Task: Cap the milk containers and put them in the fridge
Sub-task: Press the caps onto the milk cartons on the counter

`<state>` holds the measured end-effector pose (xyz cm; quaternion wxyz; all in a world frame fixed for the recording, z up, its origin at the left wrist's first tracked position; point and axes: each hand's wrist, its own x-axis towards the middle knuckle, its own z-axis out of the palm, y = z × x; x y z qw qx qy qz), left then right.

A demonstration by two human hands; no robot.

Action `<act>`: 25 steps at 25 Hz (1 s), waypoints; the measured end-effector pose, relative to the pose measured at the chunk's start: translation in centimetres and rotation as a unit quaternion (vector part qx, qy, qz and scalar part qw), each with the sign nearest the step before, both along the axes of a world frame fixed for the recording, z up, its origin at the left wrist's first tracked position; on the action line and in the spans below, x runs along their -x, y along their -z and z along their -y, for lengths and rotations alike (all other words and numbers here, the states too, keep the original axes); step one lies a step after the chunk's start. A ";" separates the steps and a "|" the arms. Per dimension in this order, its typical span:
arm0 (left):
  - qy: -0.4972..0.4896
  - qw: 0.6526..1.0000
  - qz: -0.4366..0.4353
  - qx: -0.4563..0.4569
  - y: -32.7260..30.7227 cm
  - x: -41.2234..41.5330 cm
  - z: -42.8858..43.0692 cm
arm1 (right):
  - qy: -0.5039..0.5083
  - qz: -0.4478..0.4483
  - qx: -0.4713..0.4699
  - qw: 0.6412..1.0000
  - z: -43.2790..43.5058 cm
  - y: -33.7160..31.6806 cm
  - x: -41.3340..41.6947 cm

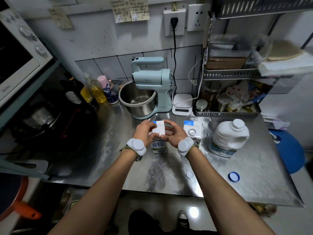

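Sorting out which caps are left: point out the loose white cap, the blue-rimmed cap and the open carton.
loose white cap (189, 175), head view, its top face
blue-rimmed cap (233, 176), head view, its white centre
open carton (193, 131), head view, its uncapped spout

Bare forearms; grey puck-shaped wrist trackers (136, 146) on green straps; dark shoes.

A white milk carton (159, 139) with a blue top edge and blue lettering stands on a silvery, flour-dusted tabletop (169, 168); at 12 o'clock, a pale-blue mixer (152, 77); at 4 o'clock, a blue-rimmed white cap (233, 176).
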<state>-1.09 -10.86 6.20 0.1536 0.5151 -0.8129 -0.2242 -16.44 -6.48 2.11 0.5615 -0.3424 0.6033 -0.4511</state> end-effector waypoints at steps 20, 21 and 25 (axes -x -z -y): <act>0.101 0.990 0.099 0.027 -0.1 0.4 1.2 | -0.005 0.004 0.003 1.000 -0.2 0.2 0.0; 0.107 0.989 0.096 0.030 -0.2 0.3 1.2 | -0.004 0.007 0.003 1.000 -0.3 0.2 -0.1; 0.098 0.992 0.079 0.009 -0.3 0.0 1.1 | -0.001 -0.003 0.006 1.000 -0.6 -0.4 -0.3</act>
